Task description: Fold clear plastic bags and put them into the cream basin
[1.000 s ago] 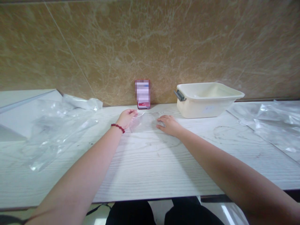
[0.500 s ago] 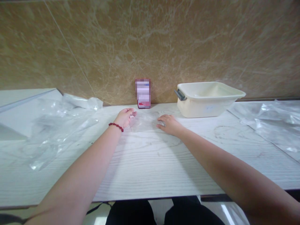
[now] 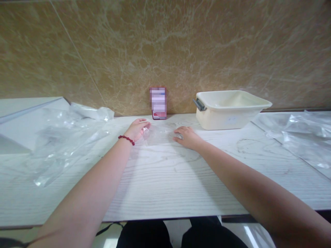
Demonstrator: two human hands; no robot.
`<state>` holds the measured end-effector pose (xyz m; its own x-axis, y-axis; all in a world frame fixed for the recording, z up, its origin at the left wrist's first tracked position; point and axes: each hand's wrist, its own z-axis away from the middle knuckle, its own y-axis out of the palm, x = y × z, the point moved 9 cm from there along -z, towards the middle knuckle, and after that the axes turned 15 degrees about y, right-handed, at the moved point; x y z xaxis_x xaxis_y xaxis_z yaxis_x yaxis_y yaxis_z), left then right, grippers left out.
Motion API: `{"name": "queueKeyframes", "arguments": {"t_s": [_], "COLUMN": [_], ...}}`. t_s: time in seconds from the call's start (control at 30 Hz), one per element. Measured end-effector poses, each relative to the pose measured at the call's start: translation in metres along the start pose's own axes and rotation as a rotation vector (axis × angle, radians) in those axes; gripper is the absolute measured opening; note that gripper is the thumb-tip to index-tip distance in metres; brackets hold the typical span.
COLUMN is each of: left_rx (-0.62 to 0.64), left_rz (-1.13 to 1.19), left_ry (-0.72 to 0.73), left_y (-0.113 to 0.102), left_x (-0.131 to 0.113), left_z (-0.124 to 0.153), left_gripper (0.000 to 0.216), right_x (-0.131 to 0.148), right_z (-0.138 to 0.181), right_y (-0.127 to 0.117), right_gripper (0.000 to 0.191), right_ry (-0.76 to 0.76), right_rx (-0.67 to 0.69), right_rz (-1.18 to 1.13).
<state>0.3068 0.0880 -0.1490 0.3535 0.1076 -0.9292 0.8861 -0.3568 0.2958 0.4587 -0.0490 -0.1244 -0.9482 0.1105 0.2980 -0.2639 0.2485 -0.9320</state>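
Note:
A small clear plastic bag (image 3: pixel 160 134) lies flat on the white wood-grain table between my hands. My left hand (image 3: pixel 137 129), with a red bead bracelet at the wrist, has its curled fingers on the bag's crinkled left edge. At the opposite edge, my right hand (image 3: pixel 188 137) has thumb and fingers bent around a bunched bit of the plastic. The film is so transparent that its exact outline is hard to make out. Just behind the bag a phone (image 3: pixel 159 103) leans upright against the wall, its screen blurred.
To the right rear stands a cream plastic tub (image 3: pixel 224 119) with a grey latch. Loose clear plastic sheeting (image 3: pixel 62 144) spreads over the left side, beside a white panel (image 3: pixel 18 131). More clear plastic (image 3: pixel 302 137) lies at far right. A brown marbled wall (image 3: pixel 165 51) borders the table's back.
My left hand has shifted slightly left and its fingers have loosened a little at the bag's edge. My right hand and the bag look nearly unchanged.

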Motion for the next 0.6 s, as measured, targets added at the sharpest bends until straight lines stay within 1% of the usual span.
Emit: {"name": "queueKeyframes", "arguments": {"t_s": [0.03,0.1,0.27,0.5,0.6], "left_rx": [0.007,0.015,-0.039,-0.024,-0.029], "left_rz": [-0.023,-0.056,-0.088,-0.075,-0.075], "left_ry": [0.004,-0.001,-0.004,0.026,0.043], "left_y": [-0.002,-0.006,-0.013,-0.008,-0.008], "left_x": [0.001,0.002,-0.001,-0.006,-0.008], "left_z": [0.0,0.0,0.001,0.002,0.002], "left_gripper": [0.017,0.019,0.018,0.008,0.008], "right_x": [0.0,-0.001,-0.002,-0.002,-0.002], "right_z": [0.0,0.0,-0.002,-0.002,-0.002], "right_y": [0.0,0.001,0.003,0.003,0.003], "right_gripper": [0.033,0.033,0.033,0.033,0.034], "right_ry": [0.0,0.002,-0.008,-0.005,-0.005], "right_rx": [0.0,0.0,-0.012,-0.011,-0.013], "right_rz": [-0.001,-0.002,-0.001,0.008,0.008]}}
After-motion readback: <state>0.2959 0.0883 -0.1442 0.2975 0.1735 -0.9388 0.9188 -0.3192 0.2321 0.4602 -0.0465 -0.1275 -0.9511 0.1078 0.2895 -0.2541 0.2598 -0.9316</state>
